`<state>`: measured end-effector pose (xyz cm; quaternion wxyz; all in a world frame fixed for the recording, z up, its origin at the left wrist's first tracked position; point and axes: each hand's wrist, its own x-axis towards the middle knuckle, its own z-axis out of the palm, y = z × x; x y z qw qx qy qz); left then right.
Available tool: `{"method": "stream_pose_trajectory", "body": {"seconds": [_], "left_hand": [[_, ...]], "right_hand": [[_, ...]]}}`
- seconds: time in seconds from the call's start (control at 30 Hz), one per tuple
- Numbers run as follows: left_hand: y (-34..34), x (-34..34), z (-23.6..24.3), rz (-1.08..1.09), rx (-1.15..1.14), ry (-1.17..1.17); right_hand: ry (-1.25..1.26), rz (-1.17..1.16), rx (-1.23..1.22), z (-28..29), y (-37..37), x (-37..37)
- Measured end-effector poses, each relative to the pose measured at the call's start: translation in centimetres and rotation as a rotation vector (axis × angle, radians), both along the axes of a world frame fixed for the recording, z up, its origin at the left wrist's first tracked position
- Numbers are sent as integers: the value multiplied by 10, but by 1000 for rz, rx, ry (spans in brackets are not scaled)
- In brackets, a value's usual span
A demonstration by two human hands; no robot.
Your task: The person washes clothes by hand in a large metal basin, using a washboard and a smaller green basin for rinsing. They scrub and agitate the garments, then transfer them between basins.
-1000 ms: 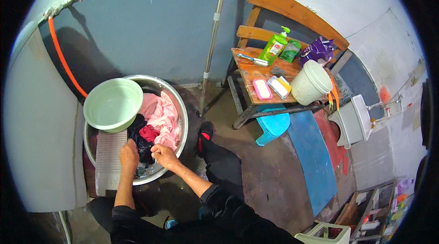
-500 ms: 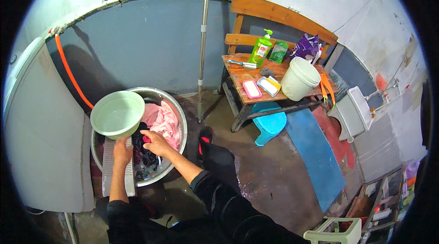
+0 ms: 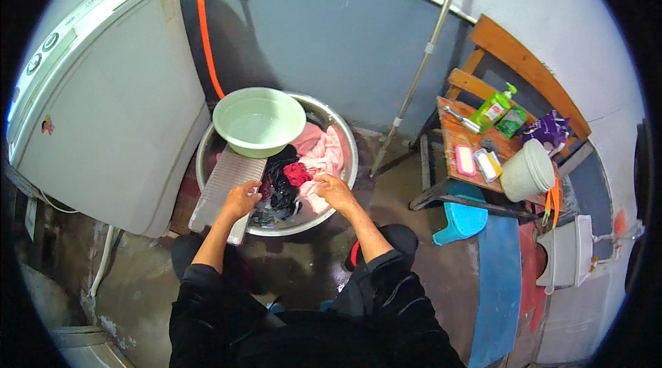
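Note:
A wide metal basin (image 3: 353, 161) holds wet laundry in front of me. In it lie a pink cloth (image 3: 324, 153), a small red cloth (image 3: 298, 174) and a black garment (image 3: 281, 189). My left hand (image 3: 243, 200) hovers over the lower part of the ribbed washboard (image 3: 222, 182), fingers loosely bent and apart, with nothing visible in them. Over the pink cloth is my right hand (image 3: 335, 193), its thumb and fingers apart, just right of the red cloth. A pale green bowl (image 3: 234, 135) with water in it rests over the basin's far side and the washboard's top end.
A white washing machine (image 3: 117, 106) stands at left, beside an orange hose (image 3: 206, 44). A metal pole (image 3: 420, 72) leans at the wall. To the right, a wooden bench (image 3: 452, 137) carries a green pump bottle (image 3: 494, 107), a white bucket (image 3: 527, 174) and soap dishes; a blue stool (image 3: 460, 222) sits beneath.
The view has swung left, showing more of the washing machine. My hands have moved apart; the right is now off the red cloth, which lies on the laundry.

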<state>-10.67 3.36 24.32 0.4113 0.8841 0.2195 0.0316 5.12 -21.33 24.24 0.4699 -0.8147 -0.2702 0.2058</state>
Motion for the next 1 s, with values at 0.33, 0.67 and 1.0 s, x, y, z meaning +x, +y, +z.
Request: {"method": "stream_pose_trajectory", "body": {"seconds": [0.33, 0.67, 1.0], "left_hand": [[-1, 15, -25, 269, -904, 34], [8, 21, -18, 539, -1070, 112], [-3, 27, -24, 791, -1177, 156]], "right_hand": [[663, -1137, 33, -129, -15, -29], [481, -1299, 344, -190, 24, -24], [555, -1303, 263, -169, 34, -20]]}}
